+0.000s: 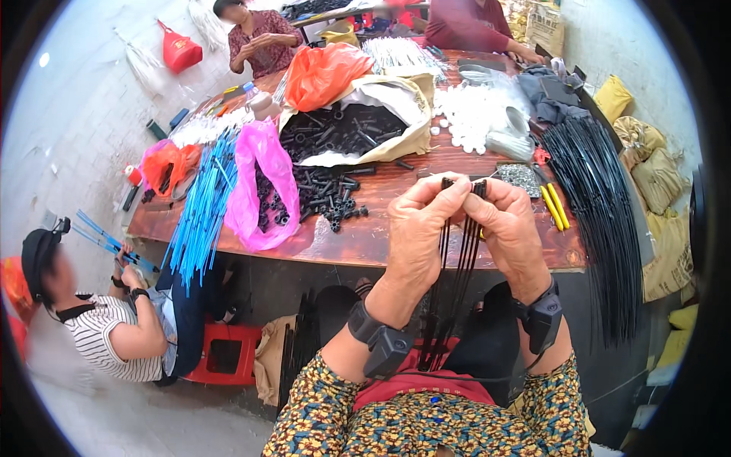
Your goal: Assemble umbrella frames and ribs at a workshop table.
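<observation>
My left hand (417,228) and my right hand (509,227) are raised close together over the table's near edge. Both pinch the upper ends of a small bundle of thin black rods (463,263), which hangs toward my lap. A thin white strand (493,174) sticks out by my right fingertips; how it runs between the fingers is hidden. Just right of my right hand lie yellow-handled pliers (555,207) and a dark speckled block (519,180). Left of my hands, loose black plastic parts (324,190) are heaped on the wooden table (396,232).
An open sack (415,114) of black parts stands mid-table, with a pink bag (263,183) and blue rods (199,206) to its left. Long black rods (598,221) overhang the right edge. White caps (472,114) lie behind. Three people sit around; the left one (126,335) holds blue rods.
</observation>
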Tool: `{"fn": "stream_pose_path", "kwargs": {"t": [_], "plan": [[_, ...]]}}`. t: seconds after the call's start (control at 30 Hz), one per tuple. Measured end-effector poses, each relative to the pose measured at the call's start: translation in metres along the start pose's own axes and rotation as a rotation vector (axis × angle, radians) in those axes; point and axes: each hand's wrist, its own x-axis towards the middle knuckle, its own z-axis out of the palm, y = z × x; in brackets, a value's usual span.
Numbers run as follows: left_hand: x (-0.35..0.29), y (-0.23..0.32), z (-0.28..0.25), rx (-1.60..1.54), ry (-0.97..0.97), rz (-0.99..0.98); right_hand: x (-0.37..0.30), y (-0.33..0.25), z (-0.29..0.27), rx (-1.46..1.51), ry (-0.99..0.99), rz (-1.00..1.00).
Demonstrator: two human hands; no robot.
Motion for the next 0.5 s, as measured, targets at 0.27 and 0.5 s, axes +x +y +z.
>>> {"fn": "stream_pose_path", "kwargs": {"t": [0.27, 0.5], "plan": [[-0.019, -0.003, -0.141, 1.124, 0.390, 0.581, 0.014, 0.013, -0.010, -0.003, 0.014, 0.057], [-0.007, 0.014, -0.192, 1.668, 0.389, 0.612, 0.019, 0.015, -0.016, 0.021, 0.002, 0.050]]}}
